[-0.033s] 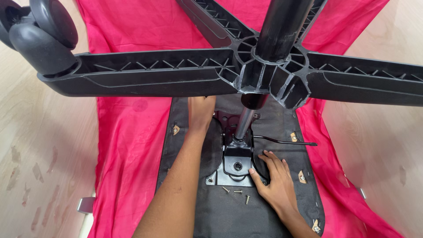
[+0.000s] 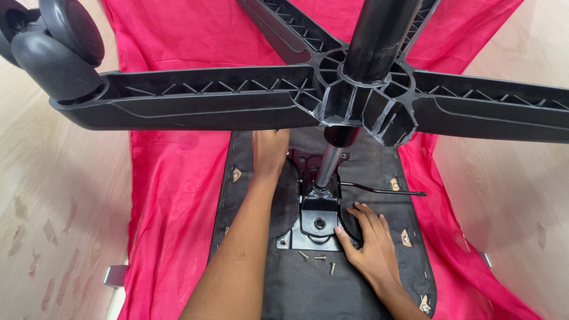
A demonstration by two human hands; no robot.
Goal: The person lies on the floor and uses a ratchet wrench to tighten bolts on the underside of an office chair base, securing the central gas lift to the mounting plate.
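Two bare hands rest on the black underside of an upturned chair seat [image 2: 361, 296], which lies on a red cloth [image 2: 172, 195] over a pale wooden floor [image 2: 53, 207]. The left hand [image 2: 269, 151] lies flat on the seat beyond the metal mounting plate [image 2: 317, 228]; its fingers are hidden behind the five-armed black chair base [image 2: 207, 98], so their state cannot be told. The right hand [image 2: 367, 246] lies palm down, fingers loosely spread, thumb touching the plate's near right corner. Three loose screws [image 2: 319, 259] lie on the seat just beside the plate's near edge. A thin black lever [image 2: 385, 191] projects rightward from the mechanism. One caster wheel [image 2: 50, 44] shows at upper left.
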